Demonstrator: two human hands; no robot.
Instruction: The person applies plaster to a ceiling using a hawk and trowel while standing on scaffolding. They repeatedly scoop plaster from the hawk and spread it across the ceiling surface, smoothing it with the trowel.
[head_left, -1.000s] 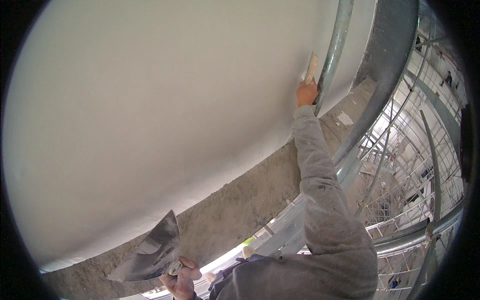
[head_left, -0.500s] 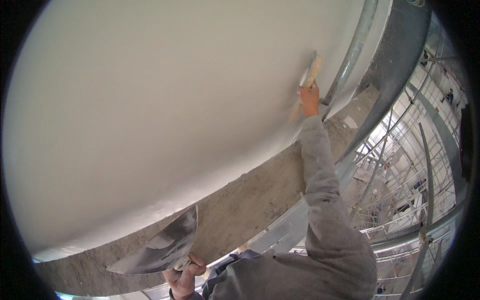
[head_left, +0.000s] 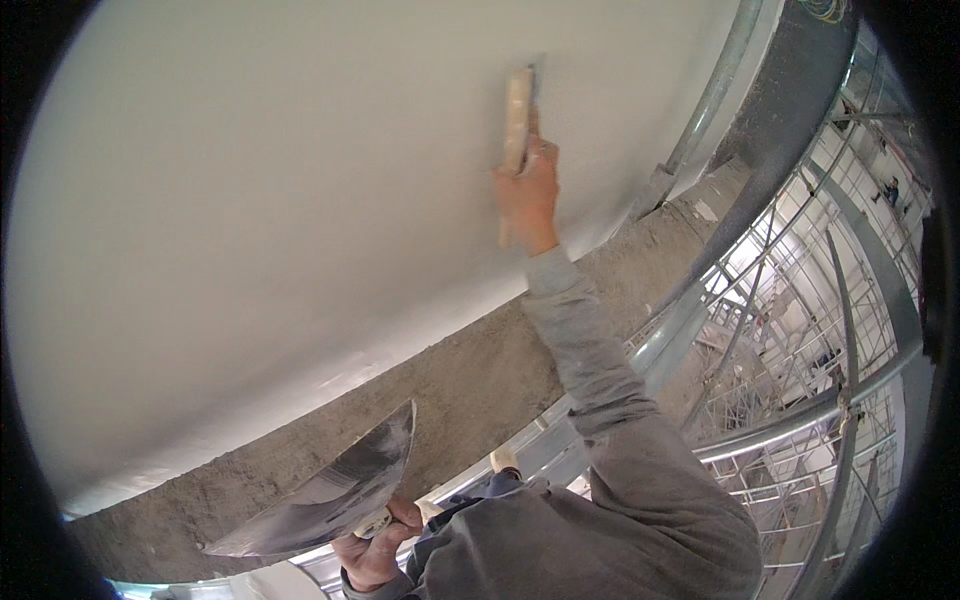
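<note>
My right hand (head_left: pixel 530 205) is closed around the pale handle of a plastering trowel (head_left: pixel 517 115). The trowel lies up against the smooth white wall (head_left: pixel 250 200), its blade seen nearly edge-on and slightly blurred. Low in the picture, my left hand (head_left: pixel 375 555) grips the handle of a wide putty knife (head_left: pixel 330 495). Its broad, shiny metal blade fans out to the left over the plank, with pale smears on it. Part of that handle is hidden by my fingers.
A dusty plank (head_left: pixel 470 370) runs along the foot of the wall. A metal pipe (head_left: pixel 715 90) stands by the wall at upper right, with a dark curved band (head_left: pixel 785 100) beyond it. Scaffold tubes (head_left: pixel 845 400) and a deep drop lie at right; a distant person (head_left: pixel 891 190) shows there.
My right hand has moved left and a little up across the wall with the trowel, away from the pipe. My left hand and the putty knife have hardly shifted.
</note>
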